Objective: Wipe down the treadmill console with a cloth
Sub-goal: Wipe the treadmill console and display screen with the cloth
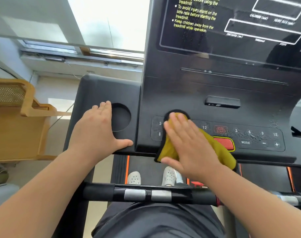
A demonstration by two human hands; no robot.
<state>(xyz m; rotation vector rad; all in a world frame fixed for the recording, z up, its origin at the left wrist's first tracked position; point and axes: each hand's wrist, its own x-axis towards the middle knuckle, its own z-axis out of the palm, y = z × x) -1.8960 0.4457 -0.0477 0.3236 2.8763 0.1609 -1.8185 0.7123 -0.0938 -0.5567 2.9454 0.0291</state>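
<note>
The black treadmill console (215, 93) fills the upper right, with a button strip (259, 134) of numbers, MODE, minus and plus keys. A mustard-yellow cloth (168, 150) with a dark edge lies over the left part of that strip. My right hand (189, 145) presses flat on the cloth, fingers straight, and hides the buttons beneath. My left hand (98, 127) rests flat on the console's left wing beside the round cup holder (121, 117), thumb along the front edge. Water droplets sit on the right buttons.
A red safety key pad (226, 143) sits right of the cloth. The display panel (249, 26) with yellow warning text is above. A black handlebar (146, 194) with silver sensors crosses below my arms. A wooden chair (17, 117) stands at left, and white shoes (134, 177) stand on the belt.
</note>
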